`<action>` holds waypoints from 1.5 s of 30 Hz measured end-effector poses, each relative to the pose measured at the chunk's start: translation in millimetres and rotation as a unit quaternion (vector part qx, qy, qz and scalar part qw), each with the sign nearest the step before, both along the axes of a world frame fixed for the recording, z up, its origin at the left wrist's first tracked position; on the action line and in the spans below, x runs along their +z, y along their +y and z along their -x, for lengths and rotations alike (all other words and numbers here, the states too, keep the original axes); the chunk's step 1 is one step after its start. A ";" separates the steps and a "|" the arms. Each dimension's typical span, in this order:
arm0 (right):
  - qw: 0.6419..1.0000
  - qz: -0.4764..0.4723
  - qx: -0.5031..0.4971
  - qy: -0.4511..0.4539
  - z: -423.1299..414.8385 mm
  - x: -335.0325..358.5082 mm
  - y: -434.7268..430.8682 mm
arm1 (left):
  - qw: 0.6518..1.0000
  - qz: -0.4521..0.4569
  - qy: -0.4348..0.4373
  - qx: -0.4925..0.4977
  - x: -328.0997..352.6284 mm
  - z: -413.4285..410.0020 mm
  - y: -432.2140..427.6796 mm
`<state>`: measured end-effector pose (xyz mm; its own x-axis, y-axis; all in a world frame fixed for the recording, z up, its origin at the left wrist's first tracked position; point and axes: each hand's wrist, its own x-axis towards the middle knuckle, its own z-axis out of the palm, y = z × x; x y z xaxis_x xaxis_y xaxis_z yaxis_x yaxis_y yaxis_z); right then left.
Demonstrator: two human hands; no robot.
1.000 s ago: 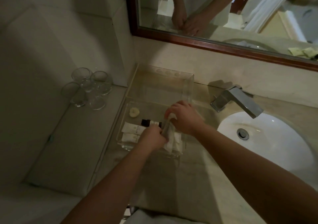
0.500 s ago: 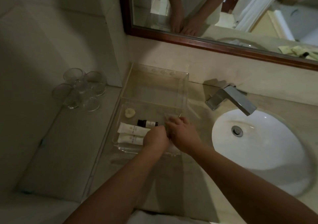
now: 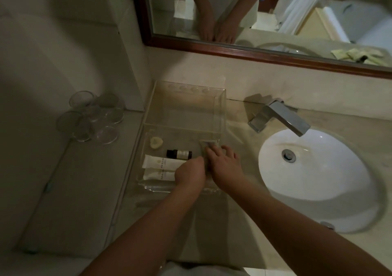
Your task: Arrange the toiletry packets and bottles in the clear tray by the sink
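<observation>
A: Biggest first?
B: White sink [image 3: 318,176] right of centre, faucet [image 3: 280,116] above it. Clear tray [image 3: 184,97] centre frame, glasses [image 3: 93,119] left.
A: Tray contents?
B: Two white tubes [image 3: 159,163] lower left, dark bottle [image 3: 179,154] above, round soap [image 3: 156,142] upper left.
A: Hands?
B: Right hand [image 3: 224,165], fingers spread, pressing a pale packet [image 3: 206,145] at the tray's right side. Left hand [image 3: 191,173] touching it, fingers curled under; grip can't tell.

A cluster of clear glasses [image 3: 93,117] sits at the far left corner of my counter [image 3: 70,191]. The square chrome tap [image 3: 280,117] juts over the white basin [image 3: 318,178] — wood-framed mirror [image 3: 254,56] above, along the counter's back edge.
</observation>
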<state>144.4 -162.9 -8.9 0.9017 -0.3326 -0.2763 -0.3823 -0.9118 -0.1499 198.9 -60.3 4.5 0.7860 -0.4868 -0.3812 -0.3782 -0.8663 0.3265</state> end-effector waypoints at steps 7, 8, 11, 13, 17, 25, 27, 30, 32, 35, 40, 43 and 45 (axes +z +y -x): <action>0.996 -0.054 -0.052 -0.056 39.3 8.4 -17.5 | 0.994 0.066 -0.083 0.014 20.3 29.0 -25.0; 0.995 -0.058 -0.055 -0.065 50.0 12.1 -24.2 | 0.993 0.079 -0.087 0.012 25.1 40.2 -36.2; 0.990 -0.047 -0.081 -0.103 94.3 24.2 -51.3 | 0.990 0.112 -0.084 -0.019 37.6 81.7 -75.3; 0.984 -0.034 -0.123 -0.121 136.9 30.0 -74.6 | 0.988 0.134 -0.067 -0.044 41.9 114.4 -99.5; 0.965 -0.014 -0.222 -0.137 251.0 33.7 -135.1 | 0.983 0.158 -0.043 -0.083 39.5 192.0 -148.0; 0.918 -0.013 -0.375 -0.130 464.9 52.1 -245.0 | 0.963 0.165 -0.009 -0.211 48.0 356.8 -258.5; 0.906 -0.024 -0.400 -0.138 493.8 52.8 -264.6 | 0.959 0.158 0.000 -0.236 50.0 380.1 -284.4; 0.891 -0.028 -0.427 -0.150 521.4 48.0 -295.7 | 0.952 0.158 0.014 -0.263 47.3 400.4 -325.6; 0.884 -0.031 -0.442 -0.152 530.6 43.1 -316.5 | 0.951 0.164 0.037 -0.259 41.8 407.5 -353.8; 0.883 -0.038 -0.441 -0.155 537.6 33.8 -351.3 | 0.953 0.174 0.073 -0.237 30.2 412.8 -396.9; 0.889 -0.051 -0.432 -0.144 537.0 24.0 -415.7 | 0.963 0.182 0.088 -0.180 24.7 415.0 -474.6; 0.889 -0.080 -0.426 -0.145 531.6 21.3 -452.8 | 0.967 0.192 0.084 -0.145 20.2 415.3 -509.3; 0.887 -0.116 -0.418 -0.158 527.5 17.0 -473.2 | 0.969 0.184 0.075 -0.145 12.7 413.9 -522.3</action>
